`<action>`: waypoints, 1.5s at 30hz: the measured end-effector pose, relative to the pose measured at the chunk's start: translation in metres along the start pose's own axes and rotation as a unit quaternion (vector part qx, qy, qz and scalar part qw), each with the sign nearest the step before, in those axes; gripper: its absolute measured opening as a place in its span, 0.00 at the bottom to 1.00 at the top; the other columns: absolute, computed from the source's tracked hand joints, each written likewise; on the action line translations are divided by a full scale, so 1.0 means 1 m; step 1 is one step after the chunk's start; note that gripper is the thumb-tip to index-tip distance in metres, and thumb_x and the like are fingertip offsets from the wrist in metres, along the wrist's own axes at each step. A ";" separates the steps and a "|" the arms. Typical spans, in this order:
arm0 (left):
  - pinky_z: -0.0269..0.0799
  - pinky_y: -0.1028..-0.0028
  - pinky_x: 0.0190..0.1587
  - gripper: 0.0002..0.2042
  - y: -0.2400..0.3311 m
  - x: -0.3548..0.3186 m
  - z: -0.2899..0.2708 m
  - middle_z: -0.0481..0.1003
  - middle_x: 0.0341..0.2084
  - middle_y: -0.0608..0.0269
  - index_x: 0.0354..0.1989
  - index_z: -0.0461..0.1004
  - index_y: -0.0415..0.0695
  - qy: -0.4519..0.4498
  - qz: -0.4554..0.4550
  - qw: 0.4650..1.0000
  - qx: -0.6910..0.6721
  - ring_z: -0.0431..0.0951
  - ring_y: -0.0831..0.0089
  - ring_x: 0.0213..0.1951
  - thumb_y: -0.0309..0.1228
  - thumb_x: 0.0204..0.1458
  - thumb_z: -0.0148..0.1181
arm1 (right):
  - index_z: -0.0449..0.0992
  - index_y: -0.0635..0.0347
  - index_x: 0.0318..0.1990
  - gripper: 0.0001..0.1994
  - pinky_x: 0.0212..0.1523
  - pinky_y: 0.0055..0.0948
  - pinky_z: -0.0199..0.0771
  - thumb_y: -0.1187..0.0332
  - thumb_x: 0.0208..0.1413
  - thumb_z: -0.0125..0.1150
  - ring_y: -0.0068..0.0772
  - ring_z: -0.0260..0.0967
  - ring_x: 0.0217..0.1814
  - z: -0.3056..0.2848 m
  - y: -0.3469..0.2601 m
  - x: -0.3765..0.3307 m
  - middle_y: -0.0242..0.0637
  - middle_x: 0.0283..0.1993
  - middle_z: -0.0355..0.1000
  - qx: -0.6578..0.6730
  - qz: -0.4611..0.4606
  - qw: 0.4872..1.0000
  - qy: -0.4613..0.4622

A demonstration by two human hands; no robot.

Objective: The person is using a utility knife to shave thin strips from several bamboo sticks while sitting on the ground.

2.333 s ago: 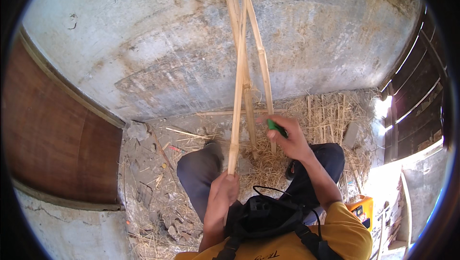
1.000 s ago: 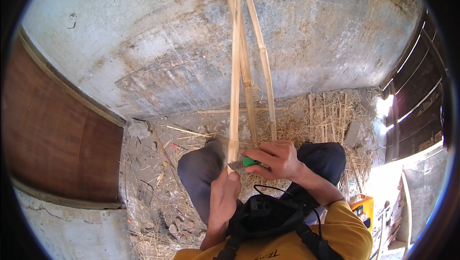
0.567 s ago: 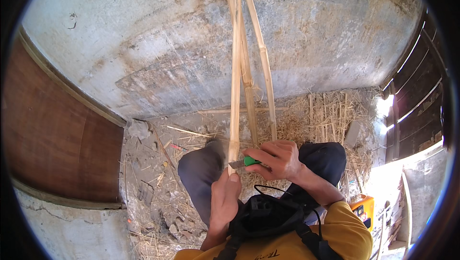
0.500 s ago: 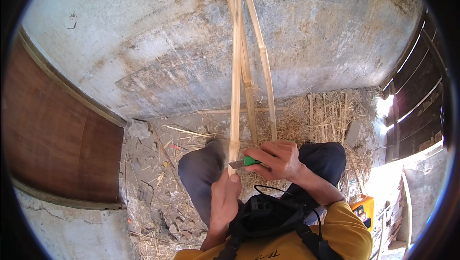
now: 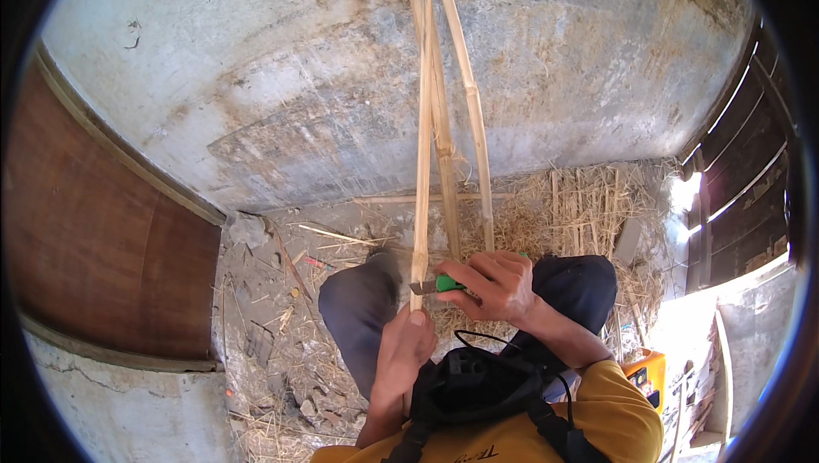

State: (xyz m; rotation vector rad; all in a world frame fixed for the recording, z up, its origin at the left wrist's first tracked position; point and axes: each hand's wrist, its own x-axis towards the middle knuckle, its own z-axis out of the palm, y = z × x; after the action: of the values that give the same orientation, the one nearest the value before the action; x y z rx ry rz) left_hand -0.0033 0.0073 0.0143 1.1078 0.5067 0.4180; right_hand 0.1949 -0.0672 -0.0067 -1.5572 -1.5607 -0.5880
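Head view shows poles (image 5: 476, 113) near straw (image 5: 533, 216), left hand (image 5: 405, 348) clamped on bamboo strip (image 5: 423, 164), right hand (image 5: 495, 286) (likewise) on knife (image 5: 449, 283).

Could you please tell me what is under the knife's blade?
The pale strip that the left hand grips shows on both sides of the blade; the part directly beneath is covered.

Long pale bamboo strip (image 5: 423, 164), green-handled knife (image 5: 445, 283), blade (image 5: 423, 288) lying across strip

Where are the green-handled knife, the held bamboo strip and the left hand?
Green-handled knife (image 5: 447, 282), head view: green handle.
Held bamboo strip (image 5: 423, 164), head view: middle stretch.
Left hand (image 5: 403, 347), head view: back.
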 end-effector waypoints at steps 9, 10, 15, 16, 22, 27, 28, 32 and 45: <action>0.44 0.79 0.18 0.19 -0.004 0.000 0.003 0.54 0.17 0.77 0.34 0.63 0.48 0.040 0.018 0.997 0.058 0.51 0.87 0.16 0.48 0.74 0.50 | 0.86 0.50 0.47 0.20 0.22 0.29 0.70 0.51 0.50 0.79 0.29 0.69 0.21 -0.001 0.002 0.004 0.26 0.24 0.69 -0.008 0.007 1.000 0.008; 0.44 0.79 0.18 0.19 -0.001 0.001 0.001 0.54 0.17 0.77 0.34 0.63 0.48 0.021 -0.002 1.000 0.021 0.51 0.87 0.16 0.48 0.74 0.50 | 0.86 0.51 0.46 0.20 0.22 0.30 0.70 0.51 0.50 0.79 0.31 0.68 0.20 -0.001 0.002 0.003 0.27 0.24 0.69 -0.004 0.009 1.000 0.011; 0.45 0.79 0.20 0.16 -0.005 0.000 -0.006 0.57 0.17 0.77 0.37 0.67 0.45 0.008 -0.013 0.999 -0.034 0.53 0.88 0.18 0.44 0.74 0.51 | 0.86 0.51 0.47 0.20 0.22 0.29 0.70 0.52 0.50 0.79 0.29 0.69 0.20 0.001 0.001 0.002 0.26 0.23 0.68 -0.007 0.007 1.000 0.005; 0.46 0.79 0.20 0.15 -0.007 -0.001 -0.005 0.57 0.17 0.77 0.39 0.69 0.43 0.047 0.036 0.996 0.061 0.54 0.89 0.19 0.43 0.74 0.51 | 0.86 0.51 0.47 0.20 0.22 0.29 0.70 0.52 0.50 0.79 0.29 0.69 0.20 0.001 0.000 0.003 0.26 0.23 0.68 -0.006 0.007 1.000 0.005; 0.65 0.71 0.25 0.11 0.004 -0.005 -0.002 0.70 0.20 0.59 0.42 0.70 0.34 0.117 0.140 0.907 0.380 0.74 0.73 0.20 0.31 0.73 0.49 | 0.86 0.51 0.46 0.20 0.22 0.28 0.71 0.52 0.49 0.79 0.28 0.69 0.20 0.000 -0.001 0.003 0.26 0.23 0.68 0.001 0.005 1.000 0.004; 0.48 0.80 0.20 0.15 -0.001 -0.005 -0.017 0.54 0.15 0.76 0.38 0.68 0.43 -0.045 -0.037 0.993 -0.103 0.52 0.87 0.17 0.42 0.73 0.53 | 0.86 0.50 0.46 0.20 0.22 0.28 0.70 0.51 0.49 0.79 0.27 0.69 0.20 -0.002 -0.004 0.004 0.25 0.23 0.68 -0.001 0.000 1.000 0.015; 0.48 0.80 0.20 0.16 0.000 -0.004 -0.019 0.52 0.15 0.77 0.37 0.66 0.45 -0.056 -0.056 0.990 -0.117 0.52 0.86 0.16 0.43 0.73 0.53 | 0.87 0.51 0.46 0.20 0.21 0.29 0.69 0.52 0.49 0.79 0.28 0.68 0.20 -0.003 -0.004 0.005 0.26 0.23 0.67 0.002 -0.001 1.000 0.020; 0.48 0.80 0.20 0.16 -0.003 -0.001 -0.013 0.53 0.15 0.77 0.35 0.65 0.45 -0.027 -0.033 0.996 -0.084 0.52 0.86 0.16 0.43 0.73 0.53 | 0.87 0.51 0.46 0.20 0.21 0.29 0.69 0.52 0.49 0.79 0.29 0.67 0.19 0.003 -0.005 0.003 0.26 0.23 0.67 0.011 0.012 0.999 0.035; 0.57 0.72 0.21 0.13 -0.003 -0.001 -0.011 0.66 0.15 0.66 0.36 0.68 0.37 0.082 0.098 0.962 0.240 0.67 0.75 0.15 0.34 0.73 0.50 | 0.87 0.51 0.47 0.21 0.21 0.30 0.68 0.51 0.50 0.80 0.30 0.67 0.18 0.003 -0.001 0.003 0.27 0.23 0.68 0.015 0.021 0.999 0.027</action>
State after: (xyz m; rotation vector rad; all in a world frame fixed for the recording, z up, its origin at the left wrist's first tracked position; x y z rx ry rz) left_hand -0.0098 0.0135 0.0076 1.6083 0.6674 0.5808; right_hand 0.1933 -0.0631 -0.0051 -1.5354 -1.4860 -0.5749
